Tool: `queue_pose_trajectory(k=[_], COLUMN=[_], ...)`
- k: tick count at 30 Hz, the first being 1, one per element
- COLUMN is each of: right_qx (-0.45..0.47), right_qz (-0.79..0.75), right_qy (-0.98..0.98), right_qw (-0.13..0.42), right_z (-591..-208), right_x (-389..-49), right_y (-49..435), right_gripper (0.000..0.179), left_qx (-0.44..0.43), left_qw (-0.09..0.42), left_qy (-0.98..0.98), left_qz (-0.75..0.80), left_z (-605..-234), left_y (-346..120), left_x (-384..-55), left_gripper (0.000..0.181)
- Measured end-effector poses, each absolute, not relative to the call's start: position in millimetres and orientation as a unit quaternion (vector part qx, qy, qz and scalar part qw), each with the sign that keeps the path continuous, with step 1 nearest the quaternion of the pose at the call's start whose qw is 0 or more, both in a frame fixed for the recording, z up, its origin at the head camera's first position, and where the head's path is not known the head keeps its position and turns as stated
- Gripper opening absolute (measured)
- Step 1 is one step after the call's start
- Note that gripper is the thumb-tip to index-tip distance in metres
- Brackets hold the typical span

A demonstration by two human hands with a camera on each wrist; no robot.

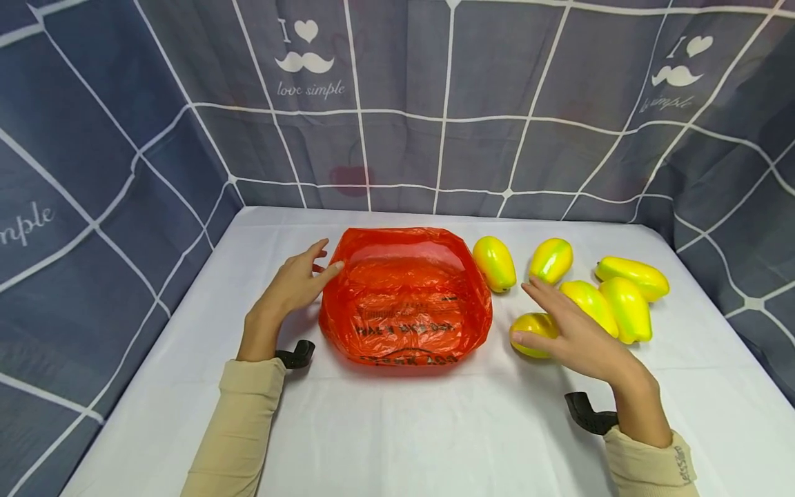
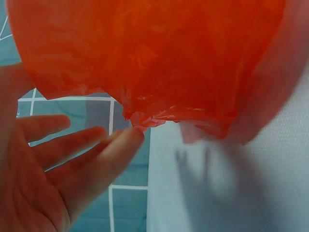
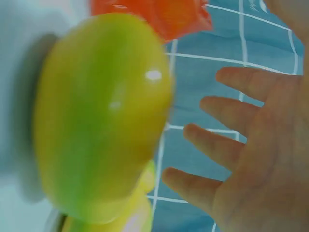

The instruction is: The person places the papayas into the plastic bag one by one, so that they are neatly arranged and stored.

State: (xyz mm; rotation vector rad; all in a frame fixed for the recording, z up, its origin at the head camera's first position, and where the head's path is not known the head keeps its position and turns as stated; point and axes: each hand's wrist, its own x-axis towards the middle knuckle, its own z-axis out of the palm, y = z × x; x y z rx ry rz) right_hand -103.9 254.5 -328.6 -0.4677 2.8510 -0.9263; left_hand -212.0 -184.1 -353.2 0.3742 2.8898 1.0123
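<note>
A red plastic bag [image 1: 406, 304] with black print stands with its mouth spread wide on the table. My left hand [image 1: 301, 279] is at the bag's left rim, fingers parted; in the left wrist view the thumb reaches the edge of the red plastic [image 2: 145, 53], though contact is hard to tell. To the right, my right hand [image 1: 580, 335] hovers with fingers extended over a yellow-green oval fruit [image 1: 531, 333] that resembles a mango. The right wrist view shows this fruit [image 3: 101, 116] large, apart from the spread fingers [image 3: 212, 145].
Several similar fruits lie right of the bag: one beside its rim [image 1: 495, 264], one farther back [image 1: 551, 259], and a cluster [image 1: 627, 310] by my right hand. A white cloth [image 1: 404, 428] covers the table. Dark checked curtains [image 1: 404, 83] enclose the back and sides.
</note>
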Motion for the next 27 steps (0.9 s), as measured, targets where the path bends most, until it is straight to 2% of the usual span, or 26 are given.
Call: queue_pose_trajectory(k=[13,19,27], right_qx=[-0.151,-0.171,-0.183], right_qz=[-0.269,-0.271,-0.258], right_qy=[0.949,0.945,0.948], right_qw=[0.062,0.066,0.039], right_z=[-347.4,-354.0,-361.3], right_x=[-95.7,-95.4,-95.5], right_y=[267.5,276.0,279.5], right_gripper=[0.096,0.087,0.073], left_qx=[0.143,0.154,0.144], left_qw=[0.021,0.008,0.006], left_qy=[0.936,0.940,0.944], left_qz=[0.322,0.305,0.297], left_z=[-355.5,-356.0,-354.0], left_y=[-183.4,-183.0,-182.7], left_x=[-211.1,-212.5,-211.8], left_gripper=[0.052,0.045,0.041])
